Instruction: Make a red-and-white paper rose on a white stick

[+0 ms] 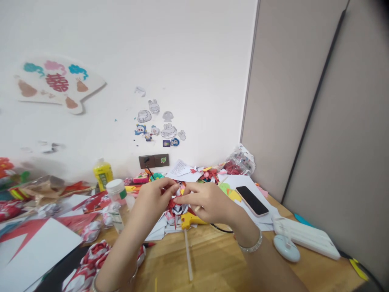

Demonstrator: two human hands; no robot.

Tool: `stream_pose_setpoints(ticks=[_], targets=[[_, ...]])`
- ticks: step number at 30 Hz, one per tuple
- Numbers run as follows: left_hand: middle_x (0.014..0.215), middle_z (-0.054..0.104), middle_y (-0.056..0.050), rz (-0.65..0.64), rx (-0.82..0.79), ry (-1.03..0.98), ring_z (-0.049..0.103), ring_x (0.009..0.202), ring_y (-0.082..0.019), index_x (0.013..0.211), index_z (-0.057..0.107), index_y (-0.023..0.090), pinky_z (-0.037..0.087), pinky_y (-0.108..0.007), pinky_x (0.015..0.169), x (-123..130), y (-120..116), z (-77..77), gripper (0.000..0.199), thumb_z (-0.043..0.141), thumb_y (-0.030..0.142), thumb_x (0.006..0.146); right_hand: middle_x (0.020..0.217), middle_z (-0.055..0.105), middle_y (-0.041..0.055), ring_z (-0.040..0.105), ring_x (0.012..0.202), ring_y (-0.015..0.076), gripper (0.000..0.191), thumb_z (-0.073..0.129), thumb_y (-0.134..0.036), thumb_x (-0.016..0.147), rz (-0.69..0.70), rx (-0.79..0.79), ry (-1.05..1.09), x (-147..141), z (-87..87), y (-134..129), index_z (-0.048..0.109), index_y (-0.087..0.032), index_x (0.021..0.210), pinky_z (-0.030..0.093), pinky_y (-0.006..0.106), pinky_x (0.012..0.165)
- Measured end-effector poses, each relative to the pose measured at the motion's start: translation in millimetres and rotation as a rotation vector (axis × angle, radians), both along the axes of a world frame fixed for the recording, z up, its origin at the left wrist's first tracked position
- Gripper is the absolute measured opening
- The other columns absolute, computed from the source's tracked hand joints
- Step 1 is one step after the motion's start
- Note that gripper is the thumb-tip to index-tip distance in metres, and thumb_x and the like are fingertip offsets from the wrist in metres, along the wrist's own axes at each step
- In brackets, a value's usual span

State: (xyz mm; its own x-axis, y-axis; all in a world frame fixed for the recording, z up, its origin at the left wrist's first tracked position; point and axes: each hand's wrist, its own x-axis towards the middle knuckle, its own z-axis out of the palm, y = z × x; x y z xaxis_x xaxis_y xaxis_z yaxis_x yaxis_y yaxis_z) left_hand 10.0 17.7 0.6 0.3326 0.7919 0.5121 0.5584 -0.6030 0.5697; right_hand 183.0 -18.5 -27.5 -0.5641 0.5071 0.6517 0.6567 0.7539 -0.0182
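I had a crumpled red-and-white paper piece between both hands, over the wooden table. The left hand had thumb and forefinger close together beside it; I couldn't tell whether they pinched it. The right hand reached its forefinger to the paper, other fingers curled, a pale stick showing beneath, its grip unclear to me. Just below lay a yellow glue gun; rightward, a phone.

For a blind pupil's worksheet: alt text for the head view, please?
A person's left hand and right hand are close together at red-and-white paper, beyond a yellow glue gun on a cluttered wooden desk. A smartphone lies to the right; cartoon cutouts dot the white wall.
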Motion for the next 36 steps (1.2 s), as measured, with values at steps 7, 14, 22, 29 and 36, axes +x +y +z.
stream_pose_setpoints(ticks=[7,14,22,29,36], targets=[[0.061,0.061,0.002,0.016,-0.028,-0.153,0.054,0.056,-0.014,0.07,0.059,0.02,0.04,-0.024,0.053,-0.1,-0.4,-0.8,0.023,0.051,0.041,0.076,0.104,0.065,0.004,0.059,0.091,0.0152,0.032,0.044,-0.013,0.085,-0.115,-0.007,0.582,6.7,8.5,1.5,0.061,-0.023,0.11,0.047,0.026,0.074],[0.07,0.06,0.0,-0.116,-0.206,-0.398,0.059,0.065,-0.016,0.075,0.055,0.018,0.05,-0.028,0.061,11.8,14.8,-16.8,0.029,0.055,0.047,0.075,0.083,0.068,0.0053,0.063,0.077,0.0168,0.02,0.064,-0.032,0.076,-0.098,-0.498,0.9,9.3,-4.6,28.0,0.065,-0.015,0.085,0.048,0.029,0.071],[0.066,0.059,0.002,-0.314,-0.468,-0.365,0.058,0.059,-0.014,0.079,0.059,0.016,0.05,-0.029,0.059,16.3,23.0,-26.0,0.034,0.064,0.047,0.068,0.074,0.065,0.0019,0.059,0.073,0.0151,0.019,0.071,-0.031,0.067,-0.03,-0.661,0.924,10.8,-7.6,35.5,0.064,-0.015,0.075,0.046,0.027,0.069],[0.061,0.061,0.001,-0.309,-0.546,-0.404,0.057,0.057,-0.014,0.086,0.059,0.015,0.049,-0.029,0.057,16.9,24.7,-27.4,0.039,0.07,0.042,0.062,0.071,0.064,0.0009,0.059,0.071,0.0153,0.014,0.071,-0.026,0.064,-0.049,-0.683,0.94,5.4,-8.1,36.4,0.065,-0.016,0.071,0.045,0.028,0.067],[0.071,0.069,-0.005,-0.273,-0.425,-0.368,0.063,0.064,-0.018,0.076,0.061,0.014,0.049,-0.031,0.06,19.3,25.4,-29.2,0.032,0.07,0.04,0.059,0.074,0.066,0.0016,0.057,0.068,0.0144,0.008,0.065,-0.018,0.069,-0.201,-0.584,0.81,2.1,-9.8,34.4,0.067,-0.016,0.077,0.041,0.026,0.062]])
